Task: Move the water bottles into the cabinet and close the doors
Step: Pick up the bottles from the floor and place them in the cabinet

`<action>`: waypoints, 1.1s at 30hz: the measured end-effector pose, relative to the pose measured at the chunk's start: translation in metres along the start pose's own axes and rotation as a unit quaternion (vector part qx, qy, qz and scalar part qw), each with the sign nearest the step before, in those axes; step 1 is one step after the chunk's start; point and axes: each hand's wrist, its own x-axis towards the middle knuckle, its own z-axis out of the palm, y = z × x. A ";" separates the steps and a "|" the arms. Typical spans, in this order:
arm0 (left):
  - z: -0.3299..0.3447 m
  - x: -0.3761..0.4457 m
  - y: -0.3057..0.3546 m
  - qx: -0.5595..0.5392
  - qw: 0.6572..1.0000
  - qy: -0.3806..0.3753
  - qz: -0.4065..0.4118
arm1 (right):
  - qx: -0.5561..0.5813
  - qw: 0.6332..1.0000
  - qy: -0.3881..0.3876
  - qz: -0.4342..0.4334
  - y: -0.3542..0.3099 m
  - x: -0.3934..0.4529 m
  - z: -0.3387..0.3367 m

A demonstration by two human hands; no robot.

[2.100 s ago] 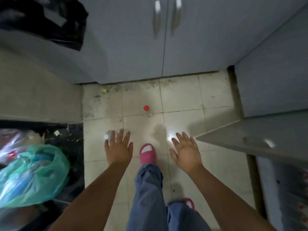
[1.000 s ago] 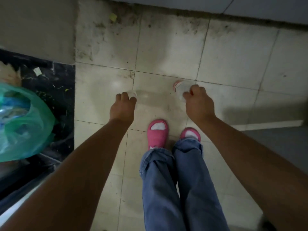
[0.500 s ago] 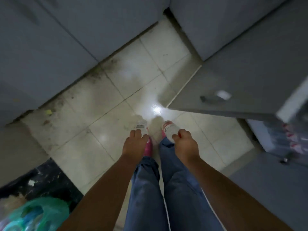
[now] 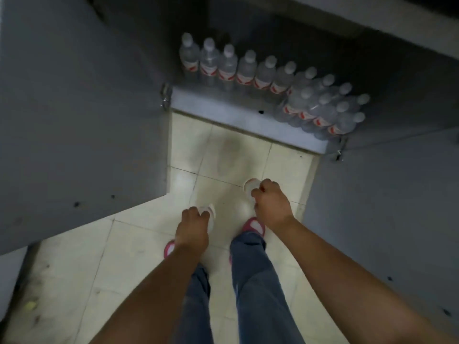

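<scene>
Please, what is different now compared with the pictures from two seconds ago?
Both hands, then empty above two bottles on the floor, took them: left hand grips one bottle, right hand the other bottle. The person turned to the open cabinet. Its doors stay open.

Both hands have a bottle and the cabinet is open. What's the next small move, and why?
Probably bend forward and stand both bottles on the bare front-left part of the shelf. The left hand and right hand each grip a bottle above the floor, both doors stand open, and the stored bottles fill the back row and right corner.
</scene>
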 end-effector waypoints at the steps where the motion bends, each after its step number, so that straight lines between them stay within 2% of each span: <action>1: -0.005 0.006 0.013 0.005 1.000 0.019 0.011 | 0.007 1.000 -0.011 0.005 0.014 0.005 -0.008; 4: -0.022 0.038 0.054 -0.002 0.999 0.022 0.034 | 0.005 1.000 0.010 -0.004 0.053 0.024 -0.030; 7: -0.042 0.072 0.079 0.023 0.996 0.063 0.052 | 0.008 1.000 0.027 0.007 0.079 0.048 -0.041; 14: -0.095 0.162 0.115 0.031 0.984 0.144 0.096 | 0.020 0.994 0.102 0.015 0.103 0.125 -0.056; 18: -0.119 0.219 0.122 0.036 0.971 0.194 0.136 | 0.015 0.981 0.192 -0.031 0.117 0.180 -0.063; 24: -0.136 0.285 0.118 0.054 0.947 0.252 0.194 | -0.034 0.979 0.184 -0.079 0.131 0.243 -0.065; 29: -0.146 0.329 0.119 0.058 0.914 0.315 0.249 | -0.084 0.975 0.201 -0.033 0.140 0.275 -0.056; 33: -0.138 0.339 0.120 0.109 0.898 0.332 0.266 | -0.094 0.968 0.229 -0.038 0.136 0.288 -0.054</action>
